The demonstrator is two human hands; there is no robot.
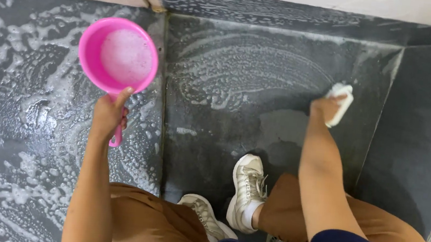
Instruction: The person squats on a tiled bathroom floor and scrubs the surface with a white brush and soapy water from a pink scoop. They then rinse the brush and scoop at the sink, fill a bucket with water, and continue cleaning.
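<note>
Pink scoop (pixel 120 57) in left hand (pixel 108 114), white brush (pixel 340 103) in right hand (pixel 325 107)

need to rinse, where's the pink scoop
Head view, upper left: the pink scoop is held by its handle in the left hand, above the soapy floor.

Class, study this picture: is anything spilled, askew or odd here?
Yes. Soapy foam is spread across the dark floor tiles, thickest at left. The left hand holds a pink scoop with sudsy water inside; the right hand presses a white scrubber to the floor.
</note>
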